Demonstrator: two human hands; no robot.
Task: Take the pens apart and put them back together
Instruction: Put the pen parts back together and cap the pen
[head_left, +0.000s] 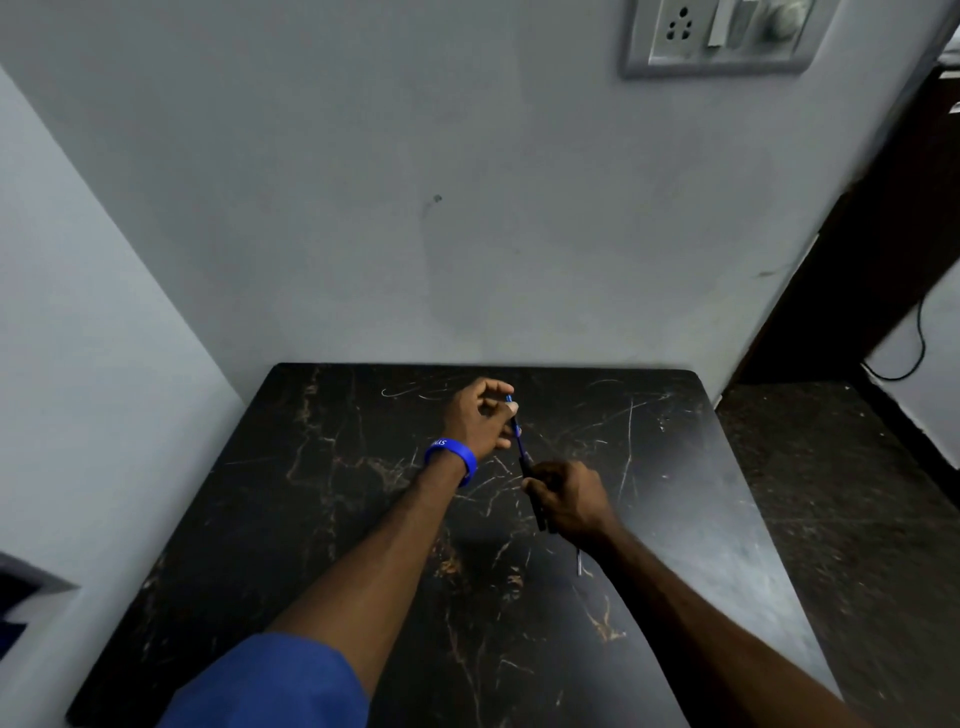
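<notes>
While right hand (569, 499) grips pen (521, 452), left hand (480, 418) pinches its upper end

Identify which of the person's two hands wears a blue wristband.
The left hand, pinching the pen's blue upper end. The right hand, gripping its dark lower part, has a bare wrist.

**Room and surroundings**

Dark marble-patterned table (322, 519) fills the lower centre — scratched, set into a corner of pale grey walls (363, 182). Switch plate with socket (719, 34) at upper right. Dark wooden frame (883, 249) along the right edge; black cable (917, 343) hangs beside it.
</notes>
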